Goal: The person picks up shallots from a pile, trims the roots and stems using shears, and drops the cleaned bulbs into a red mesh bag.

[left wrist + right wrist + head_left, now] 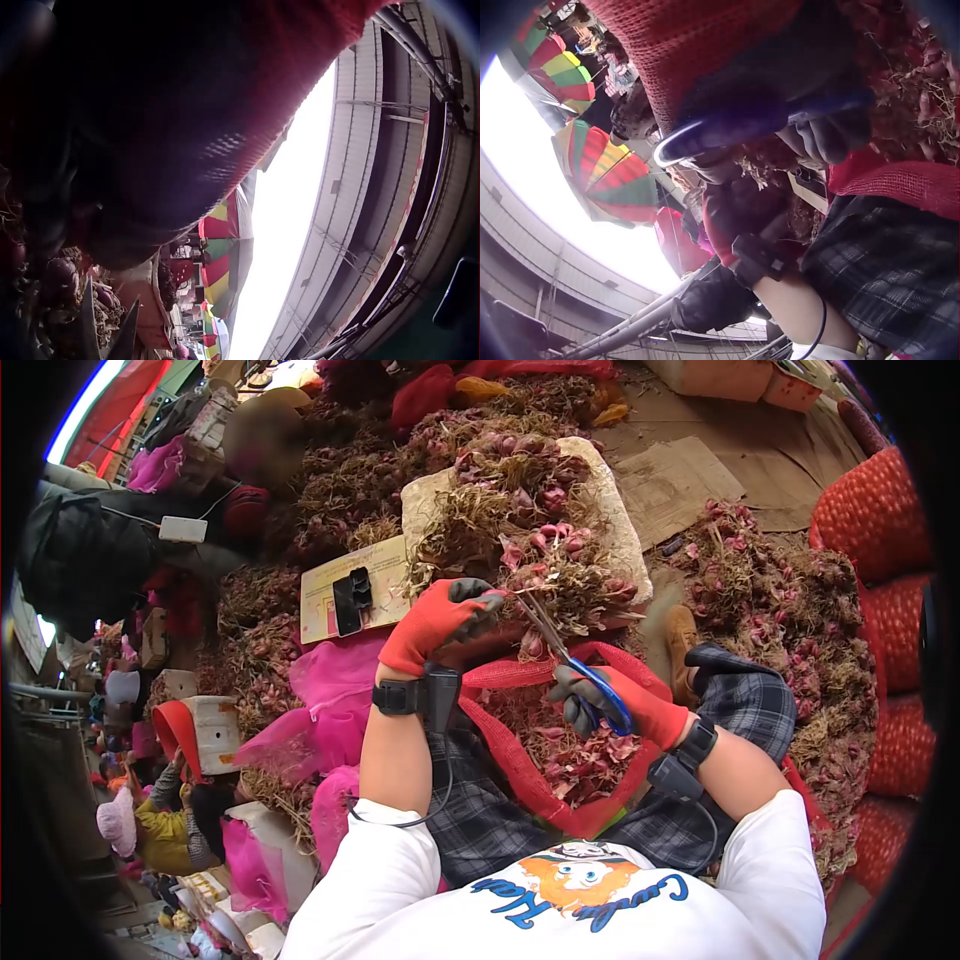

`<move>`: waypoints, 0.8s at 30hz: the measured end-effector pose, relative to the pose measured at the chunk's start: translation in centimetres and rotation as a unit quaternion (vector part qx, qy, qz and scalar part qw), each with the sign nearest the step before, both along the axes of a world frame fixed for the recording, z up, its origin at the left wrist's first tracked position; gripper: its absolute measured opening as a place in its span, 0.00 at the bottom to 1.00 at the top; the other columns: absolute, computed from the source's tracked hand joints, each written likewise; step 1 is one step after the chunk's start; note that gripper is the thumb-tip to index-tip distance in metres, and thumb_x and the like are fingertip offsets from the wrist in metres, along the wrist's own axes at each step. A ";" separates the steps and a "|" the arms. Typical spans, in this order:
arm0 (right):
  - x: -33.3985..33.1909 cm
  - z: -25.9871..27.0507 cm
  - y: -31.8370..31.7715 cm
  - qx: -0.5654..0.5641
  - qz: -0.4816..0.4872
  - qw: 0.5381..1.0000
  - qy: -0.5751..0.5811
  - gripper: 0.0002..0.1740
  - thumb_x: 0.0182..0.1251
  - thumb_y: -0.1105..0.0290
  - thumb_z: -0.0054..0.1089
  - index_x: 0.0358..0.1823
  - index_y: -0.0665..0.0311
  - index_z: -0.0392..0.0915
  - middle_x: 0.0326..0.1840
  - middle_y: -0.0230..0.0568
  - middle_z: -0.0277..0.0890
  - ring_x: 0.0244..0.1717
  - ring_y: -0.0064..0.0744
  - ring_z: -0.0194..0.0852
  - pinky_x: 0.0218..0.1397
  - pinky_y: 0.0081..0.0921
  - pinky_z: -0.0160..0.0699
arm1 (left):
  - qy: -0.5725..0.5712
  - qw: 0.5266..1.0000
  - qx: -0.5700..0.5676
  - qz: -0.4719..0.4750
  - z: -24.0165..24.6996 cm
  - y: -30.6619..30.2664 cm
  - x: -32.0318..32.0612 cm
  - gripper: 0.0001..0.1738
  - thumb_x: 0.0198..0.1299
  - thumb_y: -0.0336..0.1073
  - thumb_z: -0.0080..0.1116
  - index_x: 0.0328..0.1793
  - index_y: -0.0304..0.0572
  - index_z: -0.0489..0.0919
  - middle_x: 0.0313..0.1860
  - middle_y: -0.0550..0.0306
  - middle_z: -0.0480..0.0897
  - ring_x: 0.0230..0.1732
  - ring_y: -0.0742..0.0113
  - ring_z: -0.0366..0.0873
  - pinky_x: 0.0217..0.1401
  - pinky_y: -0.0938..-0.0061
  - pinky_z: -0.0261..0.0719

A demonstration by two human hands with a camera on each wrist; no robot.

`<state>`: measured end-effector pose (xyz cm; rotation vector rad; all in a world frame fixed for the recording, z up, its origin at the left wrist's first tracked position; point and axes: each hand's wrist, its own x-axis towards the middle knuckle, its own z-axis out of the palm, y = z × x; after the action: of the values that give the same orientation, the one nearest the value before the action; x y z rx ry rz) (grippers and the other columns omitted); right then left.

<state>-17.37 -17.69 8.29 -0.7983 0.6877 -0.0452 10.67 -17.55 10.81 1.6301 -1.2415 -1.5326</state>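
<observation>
In the head view my left hand (437, 625), in a red glove with dark fingers, pinches a small pinkish shallot (492, 596) by its fingertips; the fingers hide most of it. My right hand (628, 702), gloved alike, grips blue-handled scissors (548, 628). Their blades reach up toward the left fingertips. In the left wrist view the scissor blades (90, 319) stand apart below the dark glove. The blue handle (735, 131) crosses the right palm in the right wrist view. Between my legs an open red mesh bag (490, 735) holds shallots and trimmings (585, 765).
A pale slab (610, 490) bears a heap of dried-top shallots (560, 550) ahead. A phone (347, 605) lies on a yellow board (318, 582) at left. Pink mesh (335, 690) lies beside my left arm. Filled red sacks (875, 515) line the right.
</observation>
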 end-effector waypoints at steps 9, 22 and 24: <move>1.9 -0.9 -1.3 -0.047 -0.093 0.995 0.005 0.15 0.65 0.55 0.55 0.43 0.58 0.72 0.32 0.33 0.70 0.20 0.17 0.66 0.18 0.17 0.66 | 0.056 0.995 0.080 -0.003 0.1 -0.2 -0.5 0.16 0.64 0.46 0.53 0.45 0.42 0.80 0.25 0.66 0.78 0.18 0.83 0.69 0.20 0.86 0.63; -2.1 1.9 3.8 -0.128 -0.149 0.978 -0.069 0.20 0.62 0.52 0.59 0.43 0.62 0.75 0.26 0.31 0.75 0.18 0.15 0.67 0.18 0.15 0.65 | 0.479 0.864 0.130 0.087 -1.3 11.4 -10.3 0.20 0.67 0.56 0.44 0.42 0.47 0.72 0.25 0.71 0.70 0.19 0.83 0.62 0.18 0.89 0.58; -1.9 1.2 6.3 -0.141 -0.171 0.973 -0.062 0.14 0.62 0.60 0.60 0.42 0.63 0.75 0.27 0.31 0.75 0.22 0.17 0.69 0.20 0.15 0.68 | 0.535 0.825 0.157 0.088 -1.2 14.0 -12.8 0.20 0.67 0.56 0.45 0.43 0.48 0.72 0.25 0.72 0.70 0.21 0.83 0.63 0.20 0.88 0.61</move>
<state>-19.29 -11.36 9.51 -0.9312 0.7017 -0.5103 -2.10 -3.56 9.65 0.7018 -0.2142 -2.1049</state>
